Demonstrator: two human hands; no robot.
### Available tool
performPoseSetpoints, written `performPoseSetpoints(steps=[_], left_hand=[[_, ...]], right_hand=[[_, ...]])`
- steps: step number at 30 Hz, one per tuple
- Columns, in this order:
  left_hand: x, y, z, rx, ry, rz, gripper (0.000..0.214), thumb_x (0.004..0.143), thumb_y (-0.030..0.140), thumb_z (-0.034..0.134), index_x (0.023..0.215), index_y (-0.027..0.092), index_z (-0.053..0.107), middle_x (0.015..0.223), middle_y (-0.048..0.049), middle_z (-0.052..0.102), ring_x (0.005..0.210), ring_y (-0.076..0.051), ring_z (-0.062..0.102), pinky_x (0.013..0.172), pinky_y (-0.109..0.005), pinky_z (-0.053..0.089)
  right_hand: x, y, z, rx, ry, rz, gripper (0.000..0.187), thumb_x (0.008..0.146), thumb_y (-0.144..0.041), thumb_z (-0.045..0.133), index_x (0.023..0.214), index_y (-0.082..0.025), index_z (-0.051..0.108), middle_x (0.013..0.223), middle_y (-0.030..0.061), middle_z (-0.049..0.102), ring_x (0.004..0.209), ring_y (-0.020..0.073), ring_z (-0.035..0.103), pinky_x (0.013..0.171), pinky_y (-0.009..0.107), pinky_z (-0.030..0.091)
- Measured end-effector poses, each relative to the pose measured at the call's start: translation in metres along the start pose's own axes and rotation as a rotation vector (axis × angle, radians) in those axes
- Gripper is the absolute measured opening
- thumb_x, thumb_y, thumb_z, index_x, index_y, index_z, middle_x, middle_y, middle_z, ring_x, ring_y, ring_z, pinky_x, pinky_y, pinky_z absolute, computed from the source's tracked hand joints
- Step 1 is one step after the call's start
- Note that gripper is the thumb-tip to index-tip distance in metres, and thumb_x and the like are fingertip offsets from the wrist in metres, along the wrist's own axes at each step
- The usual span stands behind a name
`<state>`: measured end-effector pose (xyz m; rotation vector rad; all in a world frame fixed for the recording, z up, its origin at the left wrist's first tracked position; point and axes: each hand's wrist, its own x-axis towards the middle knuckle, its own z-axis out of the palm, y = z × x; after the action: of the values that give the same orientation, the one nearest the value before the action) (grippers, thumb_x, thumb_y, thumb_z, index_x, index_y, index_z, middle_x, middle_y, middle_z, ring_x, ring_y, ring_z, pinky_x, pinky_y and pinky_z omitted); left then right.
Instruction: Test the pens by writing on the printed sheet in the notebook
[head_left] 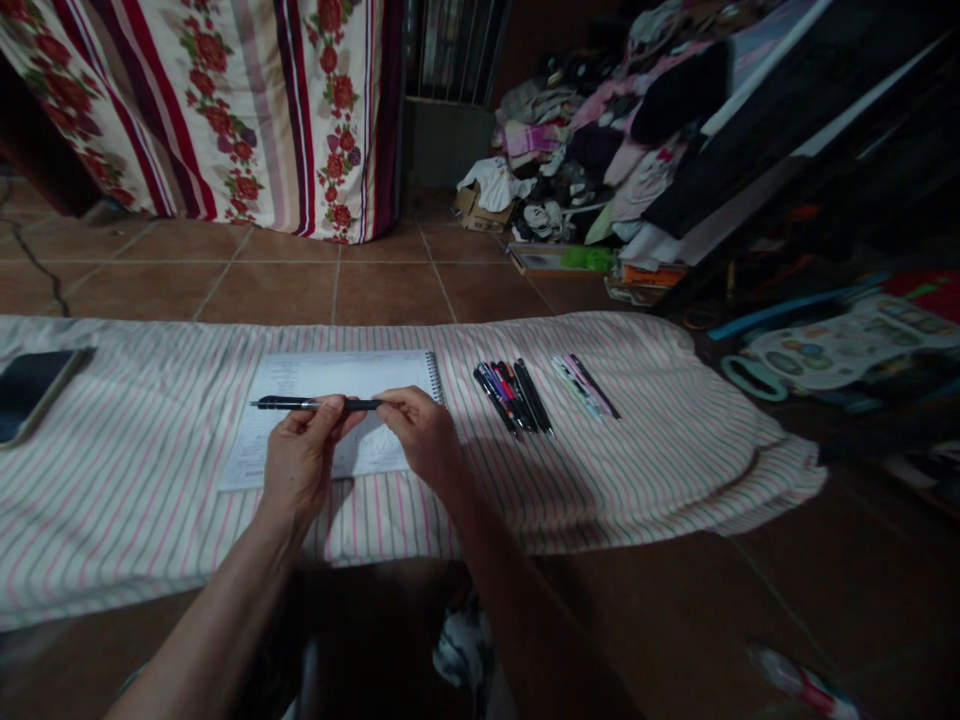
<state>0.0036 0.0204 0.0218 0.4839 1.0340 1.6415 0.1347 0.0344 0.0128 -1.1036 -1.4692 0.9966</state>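
Observation:
A black pen (pixel 289 403) lies level between my two hands, above an open spiral notebook (pixel 337 372). My left hand (pixel 304 450) pinches it around the middle, and its silver tip points left. At the pen's right end, the fingers of my right hand (pixel 420 430) are closed on it. Right of the notebook, several dark pens (pixel 517 400) lie side by side in a bunch. Beyond them is a smaller group of pale and pink pens (pixel 581 385) with a dark one (pixel 600 390) along its edge.
A striped cloth (pixel 645 450) covers the low table. At its left end lies a phone (pixel 37 390). A floral curtain (pixel 262 120) hangs across the tiled floor, and a heap of clothes (pixel 592 150) is piled at the back right.

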Motion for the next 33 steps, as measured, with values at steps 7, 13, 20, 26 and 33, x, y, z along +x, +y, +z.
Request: performPoseSetpoints(steps=[7, 13, 20, 26, 33], left_hand=[[0.0034, -0.0002, -0.0047, 0.005, -0.013, -0.023, 0.025, 0.051, 0.022, 0.083, 0.066, 0.01, 0.067, 0.074, -0.0011, 0.068, 0.072, -0.013, 0.065, 0.077, -0.027, 0.056], [0.0057, -0.0027, -0.0044, -0.065, -0.039, -0.062, 0.023, 0.05, 0.02, 0.084, 0.063, 0.011, 0.068, 0.074, 0.0, 0.068, 0.074, -0.012, 0.065, 0.077, -0.026, 0.056], [0.003, -0.0009, -0.0016, -0.123, -0.071, -0.134, 0.021, 0.051, 0.014, 0.083, 0.067, 0.011, 0.069, 0.074, 0.0007, 0.07, 0.076, -0.013, 0.067, 0.081, -0.025, 0.055], [0.0013, -0.0015, -0.0039, -0.071, -0.132, -0.192, 0.022, 0.06, 0.01, 0.077, 0.08, 0.012, 0.069, 0.075, -0.0021, 0.071, 0.078, -0.017, 0.07, 0.08, -0.025, 0.055], [0.001, 0.0006, -0.0073, 0.016, -0.15, -0.184, 0.029, 0.065, 0.016, 0.073, 0.092, 0.01, 0.065, 0.077, -0.0058, 0.072, 0.079, -0.018, 0.069, 0.083, -0.029, 0.053]], right_hand=[[0.003, 0.006, 0.0011, 0.207, -0.071, 0.16, 0.021, 0.073, -0.027, 0.061, 0.091, -0.017, 0.067, 0.06, -0.0034, 0.059, 0.055, 0.0092, 0.054, 0.055, 0.023, 0.043], [0.0033, 0.0076, 0.005, 0.377, -0.006, 0.256, 0.025, 0.07, -0.03, 0.063, 0.09, -0.015, 0.068, 0.066, -0.0001, 0.065, 0.055, 0.0093, 0.057, 0.054, 0.024, 0.046], [0.0029, 0.0015, 0.004, 0.44, 0.065, 0.294, 0.021, 0.068, -0.029, 0.065, 0.083, -0.015, 0.068, 0.067, 0.0004, 0.065, 0.055, 0.0094, 0.058, 0.051, 0.023, 0.046], [0.0024, 0.0034, 0.0023, 0.454, 0.094, 0.33, 0.023, 0.068, -0.031, 0.066, 0.085, -0.015, 0.069, 0.068, 0.0013, 0.067, 0.058, 0.0106, 0.059, 0.055, 0.024, 0.048], [0.0038, 0.0065, -0.0011, 0.476, 0.133, 0.351, 0.023, 0.067, -0.032, 0.067, 0.083, -0.015, 0.069, 0.068, 0.0015, 0.066, 0.059, 0.0106, 0.059, 0.057, 0.025, 0.049]])
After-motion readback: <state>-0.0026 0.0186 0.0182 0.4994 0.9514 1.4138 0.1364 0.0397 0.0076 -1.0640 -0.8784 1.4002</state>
